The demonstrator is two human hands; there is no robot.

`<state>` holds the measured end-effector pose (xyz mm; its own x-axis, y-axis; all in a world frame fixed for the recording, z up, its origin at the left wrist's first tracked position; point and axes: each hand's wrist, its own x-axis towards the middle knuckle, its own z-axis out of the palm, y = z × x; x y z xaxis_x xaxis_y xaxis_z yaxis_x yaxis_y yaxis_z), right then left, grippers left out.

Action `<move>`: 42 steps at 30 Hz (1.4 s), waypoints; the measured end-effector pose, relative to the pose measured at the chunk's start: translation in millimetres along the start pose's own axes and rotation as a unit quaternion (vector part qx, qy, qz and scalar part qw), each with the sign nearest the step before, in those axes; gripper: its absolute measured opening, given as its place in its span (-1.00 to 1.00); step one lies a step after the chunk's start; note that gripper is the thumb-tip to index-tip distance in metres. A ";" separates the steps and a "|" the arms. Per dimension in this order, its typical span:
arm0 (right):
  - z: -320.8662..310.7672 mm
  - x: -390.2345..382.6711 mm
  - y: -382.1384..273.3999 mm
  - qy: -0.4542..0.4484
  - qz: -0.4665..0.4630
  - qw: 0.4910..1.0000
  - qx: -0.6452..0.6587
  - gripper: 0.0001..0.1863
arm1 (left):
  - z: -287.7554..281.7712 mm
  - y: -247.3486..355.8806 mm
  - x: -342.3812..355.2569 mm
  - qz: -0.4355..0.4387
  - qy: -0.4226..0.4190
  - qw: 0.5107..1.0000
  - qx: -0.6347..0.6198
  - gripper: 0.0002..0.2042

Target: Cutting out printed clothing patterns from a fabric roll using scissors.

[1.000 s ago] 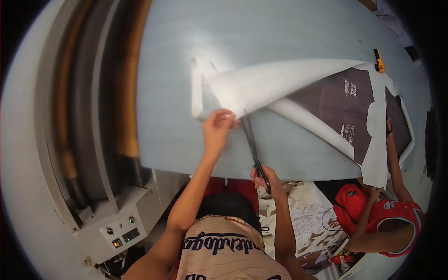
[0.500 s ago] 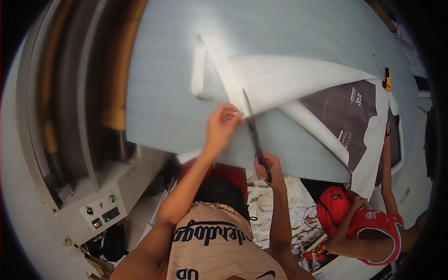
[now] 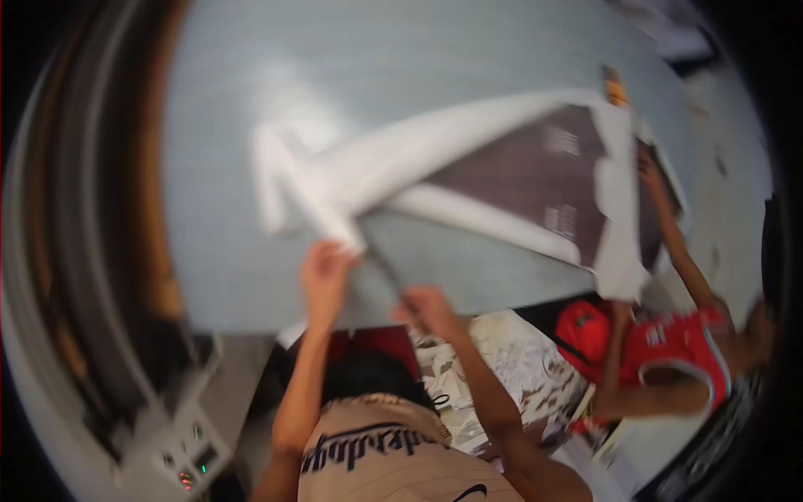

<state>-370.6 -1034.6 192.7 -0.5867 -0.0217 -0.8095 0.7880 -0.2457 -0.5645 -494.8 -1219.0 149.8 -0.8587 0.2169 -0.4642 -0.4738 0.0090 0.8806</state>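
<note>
Left hand (image 3: pixel 324 272): pinching the white sheet (image 3: pixel 401 163) on the table (image 3: pixel 468 50).
Right hand (image 3: pixel 428 308): closed around the scissors (image 3: pixel 385 272), just beside the sheet.

The scissors (image 3: pixel 383 274) (blurred) seemingly slid nearer the left hand (image 3: pixel 324 272).

Sheet (image 3: pixel 435 159) lies on table (image 3: pixel 276 92); co-worker (image 3: pixel 669 351) at right.

We see the left hand (image 3: pixel 324 276) pinching the near corner of a white sheet (image 3: pixel 393 163) on a pale blue-grey cutting table (image 3: pixel 418 58), while the right hand (image 3: pixel 428 308) grips what seems to be dark scissors (image 3: pixel 383 274), blurred here. At the table's right, a person in a red top (image 3: pixel 682 351) reaches up to a dark brown sheet (image 3: pixel 535 171).
</note>
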 end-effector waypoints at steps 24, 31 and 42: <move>57.6 25.9 194.6 0.082 -0.190 0.978 0.028 -0.46 | -70.7 -129.7 95.1 0.023 -0.079 0.995 -0.059 -0.81; 85.0 40.8 237.9 0.210 -0.221 0.951 -0.059 -0.49 | -87.4 -165.3 124.4 0.028 -0.138 0.988 -0.069 -0.67; 116.3 211.8 221.0 0.442 -0.321 0.808 0.221 -0.70 | -152.5 -238.8 123.1 0.076 -0.223 0.971 0.041 -0.75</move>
<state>-342.4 -1206.2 -84.9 -0.3320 0.9003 -0.2814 0.1155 -0.2573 -0.9594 -517.2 -1343.3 -132.2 -0.7394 0.6221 -0.2574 -0.3158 0.0172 0.9487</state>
